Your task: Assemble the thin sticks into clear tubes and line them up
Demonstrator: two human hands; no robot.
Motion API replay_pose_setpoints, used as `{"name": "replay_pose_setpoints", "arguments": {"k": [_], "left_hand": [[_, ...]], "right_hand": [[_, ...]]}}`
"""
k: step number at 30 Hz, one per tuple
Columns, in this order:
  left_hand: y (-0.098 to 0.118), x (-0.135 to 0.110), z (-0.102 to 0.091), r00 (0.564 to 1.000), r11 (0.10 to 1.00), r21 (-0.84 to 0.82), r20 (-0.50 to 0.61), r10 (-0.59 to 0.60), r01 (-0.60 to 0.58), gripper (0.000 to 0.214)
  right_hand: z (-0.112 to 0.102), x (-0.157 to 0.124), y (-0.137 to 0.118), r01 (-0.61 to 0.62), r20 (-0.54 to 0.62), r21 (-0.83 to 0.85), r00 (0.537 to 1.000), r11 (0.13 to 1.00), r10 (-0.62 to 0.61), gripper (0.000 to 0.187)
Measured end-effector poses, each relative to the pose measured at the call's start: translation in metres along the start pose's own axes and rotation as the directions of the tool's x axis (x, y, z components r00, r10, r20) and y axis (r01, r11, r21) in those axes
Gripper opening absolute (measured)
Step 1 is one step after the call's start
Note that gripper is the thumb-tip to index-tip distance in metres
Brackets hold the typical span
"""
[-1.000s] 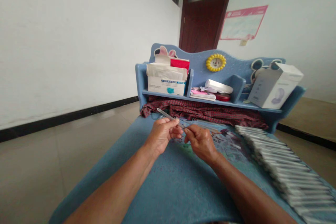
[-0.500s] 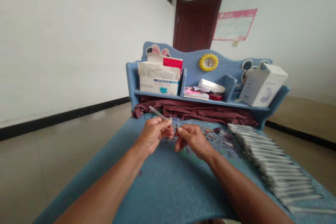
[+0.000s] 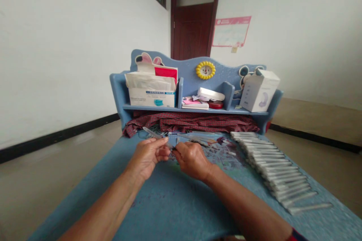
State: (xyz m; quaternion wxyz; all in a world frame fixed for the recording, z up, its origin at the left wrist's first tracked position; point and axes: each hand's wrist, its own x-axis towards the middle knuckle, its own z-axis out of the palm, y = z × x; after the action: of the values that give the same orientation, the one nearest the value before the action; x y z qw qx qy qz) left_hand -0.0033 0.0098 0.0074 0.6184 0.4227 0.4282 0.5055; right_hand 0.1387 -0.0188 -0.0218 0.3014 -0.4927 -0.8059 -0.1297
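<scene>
My left hand point(image 3: 148, 156) is closed in a pinch on a slim, clear pen barrel point(image 3: 152, 133). The barrel slants, one end sticking out up and to the left past my fingers. At its lower end my right hand point(image 3: 194, 159) is closed, back of the hand up, with its fingers wrapped round that end. What the right fingertips press on is mostly hidden. Behind the hands, several thin pen parts point(image 3: 198, 138) lie on the blue table point(image 3: 175, 207).
A long stack of similar clear pens point(image 3: 274, 165) runs along the table's right side. At the back stands a blue shelf point(image 3: 186, 60) with a mask box point(image 3: 152, 98), a white box point(image 3: 260, 92) and a yellow flower clock point(image 3: 205, 70). Checked cloth point(image 3: 192, 121) is bunched beneath it.
The view has turned a little to the right, so everything sits further left. My right hand has rolled over, knuckles up, and closed more tightly round the barrel's lower end.
</scene>
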Motion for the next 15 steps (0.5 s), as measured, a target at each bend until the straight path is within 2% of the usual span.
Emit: {"name": "replay_pose_setpoints", "arguments": {"k": [3,7,11,15], "left_hand": [[-0.002,0.001,0.002,0.999,0.999,-0.007,-0.030,-0.031,0.031,0.009],[-0.004,0.002,0.004,0.997,0.998,-0.002,-0.034,-0.062,0.062,0.008],[-0.007,0.002,0.005,0.994,0.996,-0.003,-0.060,-0.088,0.088,0.013],[-0.008,0.002,0.006,0.989,0.993,-0.013,-0.088,-0.119,0.118,0.015]], "right_hand": [[0.004,-0.002,0.002,0.044,-0.011,-0.146,0.999,0.988,-0.047,0.016],[0.004,-0.005,0.004,0.054,-0.024,-0.237,0.998,0.970,-0.061,0.014],[0.000,-0.005,-0.001,0.100,-0.040,-0.283,0.992,0.954,-0.116,0.013],[-0.004,-0.004,-0.007,0.098,-0.009,-0.267,0.995,0.959,-0.104,0.017]]}}
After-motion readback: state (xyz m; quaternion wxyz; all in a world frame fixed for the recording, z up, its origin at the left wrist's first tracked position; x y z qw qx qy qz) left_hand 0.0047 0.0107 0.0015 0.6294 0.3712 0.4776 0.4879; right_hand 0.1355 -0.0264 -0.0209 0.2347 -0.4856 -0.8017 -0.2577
